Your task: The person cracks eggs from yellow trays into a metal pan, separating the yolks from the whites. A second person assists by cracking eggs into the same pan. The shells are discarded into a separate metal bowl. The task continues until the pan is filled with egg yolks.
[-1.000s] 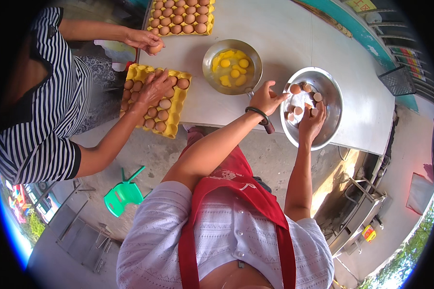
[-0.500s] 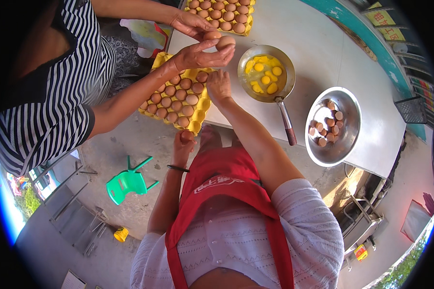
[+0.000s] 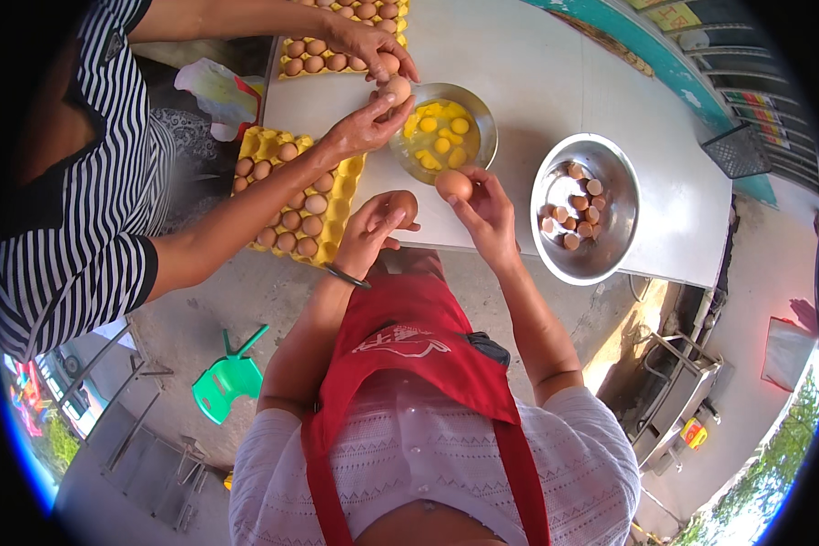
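My left hand (image 3: pixel 373 227) is closed round a brown egg (image 3: pixel 402 207) in front of my red apron. My right hand (image 3: pixel 490 217) grips another brown egg (image 3: pixel 454 185) between thumb and fingers, at the near rim of a metal pan (image 3: pixel 487 136). Several yolks (image 3: pixel 442 145) and clear egg white lie in the pan; its handle is hidden by my right hand. From the left, a co-worker's two hands reach over the pan's left side, holding one brown egg (image 3: pixel 389 64) and a second egg (image 3: pixel 397 88) close together.
Right of the pan stands a steel bowl (image 3: pixel 630 214) with several empty eggshells (image 3: pixel 594 187). A yellow egg tray (image 3: pixel 350 182) sits at the table's left corner, partly under the co-worker's arm; another tray (image 3: pixel 298 75) is behind. A green chair (image 3: pixel 223 387) stands on the floor.
My right hand has moved from the near tray to the pan's front, with an egg in it. My left hand has risen beside it. The co-worker's eggs are now over the pan's edge.
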Tool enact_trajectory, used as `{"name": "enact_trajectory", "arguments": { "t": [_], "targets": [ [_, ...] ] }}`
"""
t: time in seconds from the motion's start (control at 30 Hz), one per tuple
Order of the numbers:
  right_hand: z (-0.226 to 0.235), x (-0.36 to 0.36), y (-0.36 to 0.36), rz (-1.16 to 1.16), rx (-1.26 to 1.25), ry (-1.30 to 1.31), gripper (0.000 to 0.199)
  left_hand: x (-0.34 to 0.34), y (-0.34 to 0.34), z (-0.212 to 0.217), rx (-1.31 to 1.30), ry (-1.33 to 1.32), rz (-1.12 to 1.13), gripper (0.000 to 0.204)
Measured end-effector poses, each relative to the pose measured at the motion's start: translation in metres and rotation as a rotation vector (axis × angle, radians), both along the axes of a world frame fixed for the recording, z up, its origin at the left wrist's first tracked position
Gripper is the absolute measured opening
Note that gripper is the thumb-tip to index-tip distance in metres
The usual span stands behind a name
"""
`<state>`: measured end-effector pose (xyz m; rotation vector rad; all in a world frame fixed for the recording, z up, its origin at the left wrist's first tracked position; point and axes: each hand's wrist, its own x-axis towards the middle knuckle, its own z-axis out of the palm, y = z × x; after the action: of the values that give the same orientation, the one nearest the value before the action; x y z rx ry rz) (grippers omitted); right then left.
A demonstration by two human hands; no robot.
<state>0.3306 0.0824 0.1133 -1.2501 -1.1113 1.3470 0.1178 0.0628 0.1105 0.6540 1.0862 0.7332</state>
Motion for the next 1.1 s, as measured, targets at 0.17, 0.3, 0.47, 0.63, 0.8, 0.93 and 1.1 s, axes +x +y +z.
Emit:
{"name": "enact_trajectory", "arguments": {
  "t": [0.17, 0.3, 0.47, 0.63, 0.8, 0.93, 1.1],
  "targets": [
    [0.059, 0.025, 0.013, -0.068, 0.615, -0.649, 0.051, 0.049, 0.054, 0.027, -0.036, -0.191, -0.122, 0.048],
    [0.054, 0.044, 0.027, -0.085, 0.529, -0.562, 0.047, 0.065, 0.08, 0.029, -0.011, -0.196, -0.194, 0.045],
    [0.058, 0.067, 0.05, -0.01, 0.027, 0.256, 0.042, 0.082, 0.091, 0.061, 0.026, 0.011, -0.114, 0.053],
    [0.052, 0.09, 0.07, 0.286, -0.054, 0.097, 0.046, 0.085, 0.102, 0.052, 0.74, 0.433, -0.209, 0.046],
    [0.052, 0.096, 0.084, 0.416, -0.025, -0.095, 0.043, 0.091, 0.109, 0.07, 1.156, 0.721, -0.389, 0.055],
    [0.042, 0.099, 0.089, 0.459, -0.009, -0.088, 0.043, 0.093, 0.107, 0.063, 1.147, 0.859, -0.402, 0.055],
    [0.024, 0.101, 0.094, 0.501, -0.015, -0.066, 0.044, 0.094, 0.109, 0.056, 1.229, 0.976, -0.4, 0.056]
  ]
}}
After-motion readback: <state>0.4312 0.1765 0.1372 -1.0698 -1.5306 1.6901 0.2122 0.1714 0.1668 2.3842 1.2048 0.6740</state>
